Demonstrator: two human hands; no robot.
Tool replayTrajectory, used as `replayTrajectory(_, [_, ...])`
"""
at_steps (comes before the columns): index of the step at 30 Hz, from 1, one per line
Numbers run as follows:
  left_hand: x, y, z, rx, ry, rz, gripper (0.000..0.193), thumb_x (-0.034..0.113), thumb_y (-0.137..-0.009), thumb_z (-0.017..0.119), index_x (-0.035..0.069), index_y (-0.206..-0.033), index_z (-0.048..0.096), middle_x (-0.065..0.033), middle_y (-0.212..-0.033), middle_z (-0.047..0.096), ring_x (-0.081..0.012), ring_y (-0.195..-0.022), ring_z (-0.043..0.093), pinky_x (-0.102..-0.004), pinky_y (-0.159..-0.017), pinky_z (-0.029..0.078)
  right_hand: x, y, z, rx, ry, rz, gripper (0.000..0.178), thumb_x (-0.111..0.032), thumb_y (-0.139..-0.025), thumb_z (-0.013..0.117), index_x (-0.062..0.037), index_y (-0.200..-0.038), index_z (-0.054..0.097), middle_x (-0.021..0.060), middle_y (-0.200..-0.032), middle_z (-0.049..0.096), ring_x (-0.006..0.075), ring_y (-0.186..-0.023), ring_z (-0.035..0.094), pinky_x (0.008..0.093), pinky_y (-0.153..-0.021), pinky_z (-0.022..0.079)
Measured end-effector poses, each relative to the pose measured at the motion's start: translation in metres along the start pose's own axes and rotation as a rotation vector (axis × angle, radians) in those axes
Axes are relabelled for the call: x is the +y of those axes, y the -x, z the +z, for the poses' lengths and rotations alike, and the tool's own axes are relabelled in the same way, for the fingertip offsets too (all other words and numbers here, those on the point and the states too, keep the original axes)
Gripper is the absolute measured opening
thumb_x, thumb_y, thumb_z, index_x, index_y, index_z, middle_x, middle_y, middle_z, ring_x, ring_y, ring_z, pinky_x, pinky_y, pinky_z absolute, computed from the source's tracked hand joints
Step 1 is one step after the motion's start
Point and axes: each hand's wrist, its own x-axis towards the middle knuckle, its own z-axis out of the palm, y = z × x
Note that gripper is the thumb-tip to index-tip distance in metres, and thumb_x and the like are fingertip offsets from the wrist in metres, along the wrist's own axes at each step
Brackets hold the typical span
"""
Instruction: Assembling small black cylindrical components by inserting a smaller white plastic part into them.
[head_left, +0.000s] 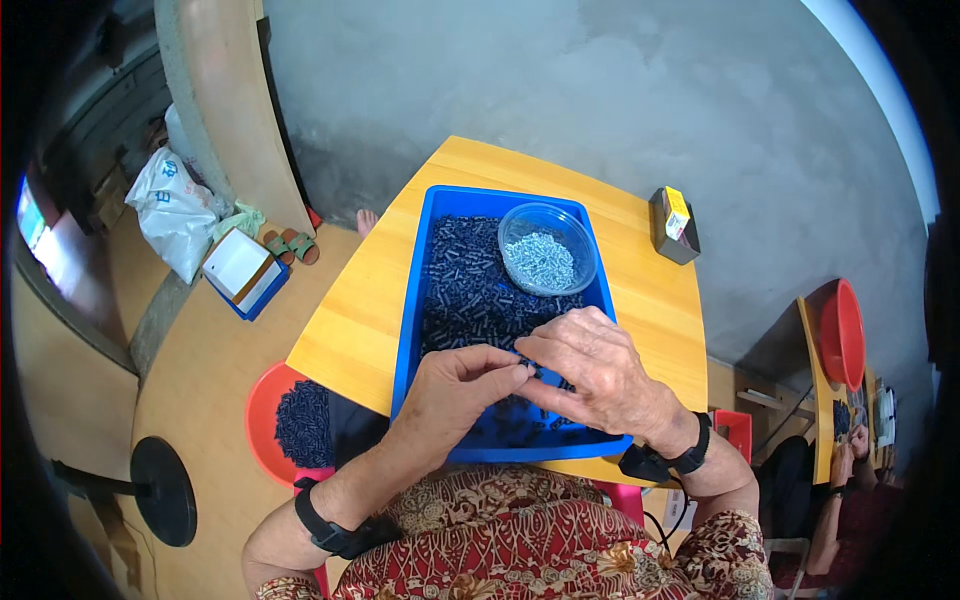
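close work over a blue tray

left hand pinches a small dark piece above the tray, fingers nearly together; right hand meets it, hold too hidden to tell. keep both low, so slips land among the loose pieces.

Soft, fairly even light falls across the yellow wood-grain worktop and the mottled grey wall, with gentle shadows. A bluish-white bright patch glares at the far left. The small silvery metal bits catch pale glints; the small black cylindrical pieces blend into dark texture. Fisheye distortion bows straight edges, black vignetting rings the picture, and the lower right looks murky.
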Motion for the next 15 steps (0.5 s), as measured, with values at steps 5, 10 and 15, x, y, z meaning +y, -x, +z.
replayTrajectory(5, [-0.0047,-0.0028,-0.0031,0.0,0.107,-0.024,0.023,0.02,-0.095,0.071,0.002,-0.109,0.074,-0.0008,-0.095,0.07,-0.0059,-0.089,0.059,-0.0228,-0.082,0.046,0.003,0.0029,0.0014,0.029,0.009,-0.009,0.033,-0.015,-0.075,0.083,-0.0017,-0.102,0.068,0.0088,-0.092,0.066,0.0243,-0.083,0.064,0.0371,-0.071,0.048])
replayTrajectory(10, [-0.0014,-0.0026,0.0016,-0.032,0.067,0.029,0.023,0.02,-0.096,0.069,0.0,-0.107,0.074,-0.0003,-0.094,0.07,-0.0047,-0.087,0.058,-0.0214,-0.079,0.045,0.003,0.0016,0.003,0.034,0.035,-0.04,0.034,-0.013,-0.073,0.083,-0.0015,-0.101,0.068,0.009,-0.092,0.066,0.0246,-0.081,0.063,0.037,-0.072,0.049])
replayTrajectory(15, [-0.0015,-0.004,-0.0015,-0.042,0.036,0.016,0.021,0.019,-0.094,0.071,0.002,-0.107,0.074,-0.0001,-0.093,0.069,-0.0052,-0.085,0.057,-0.0217,-0.077,0.045,0.0068,0.0003,0.0081,0.045,0.082,-0.112,0.035,-0.01,-0.069,0.083,-0.0009,-0.099,0.068,0.0085,-0.089,0.066,0.0243,-0.079,0.063,0.037,-0.071,0.049])
